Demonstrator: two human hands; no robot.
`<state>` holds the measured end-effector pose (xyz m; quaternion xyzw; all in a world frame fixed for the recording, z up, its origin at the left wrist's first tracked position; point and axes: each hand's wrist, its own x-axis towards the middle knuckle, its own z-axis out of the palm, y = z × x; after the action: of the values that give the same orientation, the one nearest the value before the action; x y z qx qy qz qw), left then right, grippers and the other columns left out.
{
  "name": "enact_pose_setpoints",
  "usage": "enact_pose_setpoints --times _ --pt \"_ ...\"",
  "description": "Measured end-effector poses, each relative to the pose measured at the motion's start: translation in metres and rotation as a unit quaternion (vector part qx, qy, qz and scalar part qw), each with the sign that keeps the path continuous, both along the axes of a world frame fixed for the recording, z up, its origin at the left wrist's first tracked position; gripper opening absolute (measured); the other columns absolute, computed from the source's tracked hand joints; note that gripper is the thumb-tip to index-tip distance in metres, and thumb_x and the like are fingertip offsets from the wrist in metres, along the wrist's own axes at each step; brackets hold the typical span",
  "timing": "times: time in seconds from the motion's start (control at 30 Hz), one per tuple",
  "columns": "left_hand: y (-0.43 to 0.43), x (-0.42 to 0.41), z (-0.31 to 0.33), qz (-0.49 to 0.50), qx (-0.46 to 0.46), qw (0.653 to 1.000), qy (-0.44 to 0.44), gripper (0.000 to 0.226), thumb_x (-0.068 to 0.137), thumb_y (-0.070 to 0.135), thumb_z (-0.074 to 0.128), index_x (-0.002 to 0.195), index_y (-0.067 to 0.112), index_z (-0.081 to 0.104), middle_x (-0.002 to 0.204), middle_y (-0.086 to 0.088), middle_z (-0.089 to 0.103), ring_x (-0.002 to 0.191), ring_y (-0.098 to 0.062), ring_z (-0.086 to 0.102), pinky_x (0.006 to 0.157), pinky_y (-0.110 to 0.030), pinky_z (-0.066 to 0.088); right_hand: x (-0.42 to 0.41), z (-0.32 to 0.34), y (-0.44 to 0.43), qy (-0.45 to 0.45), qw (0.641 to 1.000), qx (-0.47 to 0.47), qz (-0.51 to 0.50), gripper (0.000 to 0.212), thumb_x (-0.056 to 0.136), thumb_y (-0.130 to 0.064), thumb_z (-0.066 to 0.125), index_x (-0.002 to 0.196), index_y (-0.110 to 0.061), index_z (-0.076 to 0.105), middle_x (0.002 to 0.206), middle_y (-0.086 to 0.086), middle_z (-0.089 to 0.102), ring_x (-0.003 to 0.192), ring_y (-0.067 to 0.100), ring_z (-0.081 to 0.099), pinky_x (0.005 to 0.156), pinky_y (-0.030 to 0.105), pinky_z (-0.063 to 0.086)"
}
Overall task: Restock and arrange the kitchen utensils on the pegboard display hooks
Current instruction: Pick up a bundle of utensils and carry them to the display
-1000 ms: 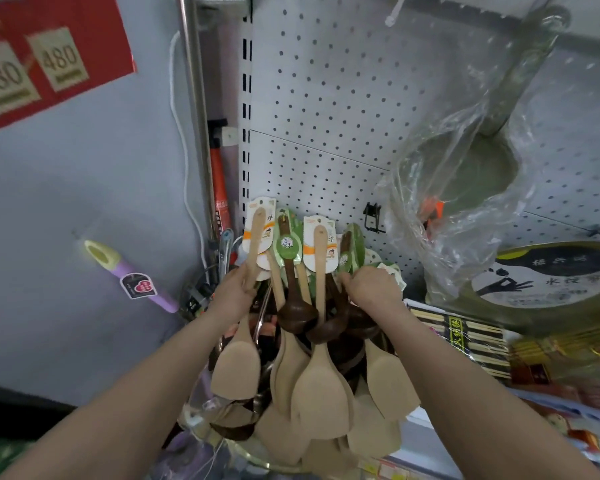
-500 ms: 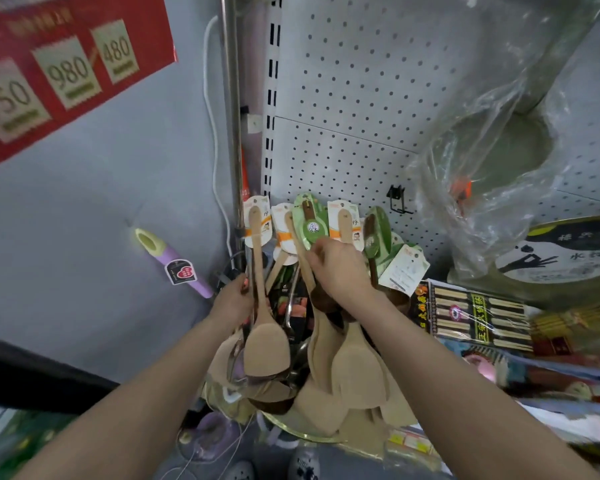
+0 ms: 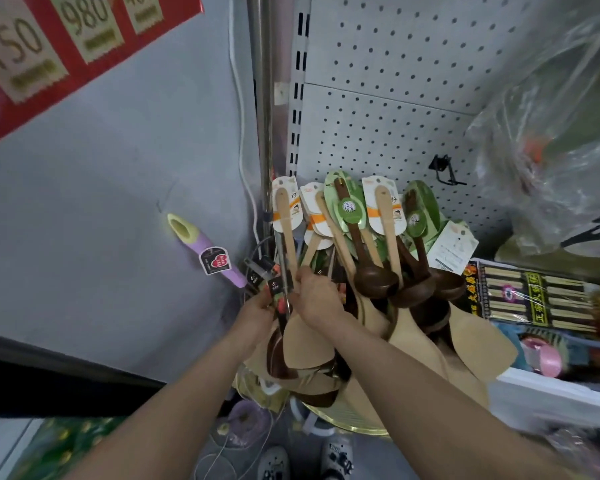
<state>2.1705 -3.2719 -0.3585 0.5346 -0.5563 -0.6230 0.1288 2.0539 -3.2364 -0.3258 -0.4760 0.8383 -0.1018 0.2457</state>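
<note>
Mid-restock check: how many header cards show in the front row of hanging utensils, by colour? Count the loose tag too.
White-and-orange cards: 3
Green cards: 2
Plain white tag: 1
Total: 6. Cards stacked behind the front row are too hidden to count.

A plain grey wall (image 3: 101,202) fills the left, with a red price sign (image 3: 84,77) bearing 150 and 980 tilted across its upper corner. A white cable (image 3: 238,98) runs down the wall beside a vertical metal pole (image 3: 262,98), and a dark band (image 3: 49,386) crosses the wall's foot.
</note>
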Motion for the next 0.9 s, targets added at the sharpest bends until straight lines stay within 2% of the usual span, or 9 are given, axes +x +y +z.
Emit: enact_pose_setpoints --times 0.07,0.13,0.27,0.4,0.6,0.7,0.8,0.83,0.9 --pt "-0.005 -0.001 -0.012 -0.003 0.007 1.0 -0.012 0.029 0.102 0.006 0.039 0.124 -0.006 0.054 0.081 0.005 0.06 0.094 -0.031 0.065 0.064 -0.016 0.05 0.004 -0.005 -0.002 0.002 1.0 -0.01 -0.014 0.035 0.093 -0.018 0.061 0.123 -0.01 0.044 0.106 0.017 0.067 0.1 0.037 0.065 0.074 0.039 0.05" --pt "-0.007 -0.006 -0.015 -0.008 0.002 1.0 -0.02 0.027 0.1 0.007 0.045 0.124 -0.001 0.056 0.091 0.0 0.063 0.107 -0.034 0.063 0.073 -0.027 0.051 0.007 -0.011 -0.005 -0.001 0.999 -0.013 -0.029 0.036 0.093 -0.012 0.059 0.124 -0.011 0.04 0.106 0.017 0.067 0.099 0.038 0.066 0.077 0.042 0.053" --pt "-0.009 -0.011 -0.023 -0.012 -0.116 0.991 -0.07 0.029 0.086 0.013 0.051 0.109 0.015 0.068 0.109 -0.008 0.068 0.102 -0.029 0.062 0.091 -0.043 0.052 0.014 -0.013 -0.004 -0.049 0.997 -0.007 -0.061 0.038 0.091 -0.011 0.061 0.124 -0.01 0.042 0.107 0.018 0.067 0.1 0.037 0.065 0.082 0.044 0.055" --pt "-0.015 -0.017 -0.028 -0.001 -0.048 0.998 -0.051 0.028 0.084 0.021 0.054 0.107 0.033 0.066 0.11 -0.008 0.069 0.101 -0.029 0.064 0.093 -0.047 0.051 0.01 -0.006 0.004 -0.062 0.997 0.012 -0.04 0.031 0.093 -0.012 0.058 0.122 -0.008 0.05 0.113 0.017 0.066 0.108 0.034 0.062 0.084 0.037 0.051" --pt "-0.016 -0.038 -0.001 0.034 0.031 0.998 -0.03 0.011 0.09 0.016 0.061 0.084 0.025 0.059 0.082 -0.004 0.068 0.079 -0.022 0.066 0.086 -0.041 0.055 -0.012 0.006 0.019 -0.061 0.995 0.035 -0.075 0.024 0.095 -0.027 0.059 0.113 -0.011 0.058 0.111 0.013 0.066 0.107 0.031 0.061 0.08 0.032 0.045" --pt "-0.019 -0.046 -0.004 0.03 0.023 0.998 -0.05 0.012 0.09 0.013 0.062 0.088 0.023 0.055 0.089 -0.007 0.066 0.083 -0.026 0.066 0.085 -0.044 0.056 -0.015 0.002 0.025 -0.051 0.995 0.044 -0.08 0.022 0.096 -0.027 0.057 0.114 -0.014 0.06 0.112 0.01 0.066 0.108 0.03 0.061 0.082 0.033 0.046" --pt "-0.019 -0.052 -0.008 0.033 -0.031 0.991 -0.125 0.019 0.089 0.014 0.062 0.106 0.021 0.058 0.124 -0.01 0.05 0.091 -0.024 0.059 0.072 -0.031 0.054 -0.012 -0.005 0.026 -0.064 0.993 0.046 -0.088 0.022 0.096 -0.028 0.058 0.113 -0.015 0.06 0.109 0.01 0.067 0.107 0.029 0.06 0.087 0.036 0.051" --pt "-0.017 -0.054 -0.007 0.032 -0.024 0.989 -0.142 0.03 0.087 0.017 0.063 0.116 0.022 0.056 0.131 -0.009 0.04 0.1 -0.026 0.055 0.077 -0.029 0.052 -0.012 -0.008 0.025 -0.066 0.993 0.05 -0.088 0.022 0.095 -0.027 0.058 0.113 -0.015 0.061 0.109 0.01 0.067 0.108 0.029 0.06 0.086 0.036 0.051" --pt "-0.013 -0.053 -0.013 0.029 -0.006 0.987 -0.158 0.054 0.079 0.033 0.067 0.129 0.025 0.048 0.136 -0.01 0.035 0.116 -0.034 0.048 0.098 -0.042 0.046 -0.011 -0.009 0.024 -0.079 0.991 0.063 -0.084 0.024 0.095 -0.024 0.057 0.116 -0.013 0.059 0.113 0.012 0.064 0.111 0.03 0.058 0.082 0.031 0.048"
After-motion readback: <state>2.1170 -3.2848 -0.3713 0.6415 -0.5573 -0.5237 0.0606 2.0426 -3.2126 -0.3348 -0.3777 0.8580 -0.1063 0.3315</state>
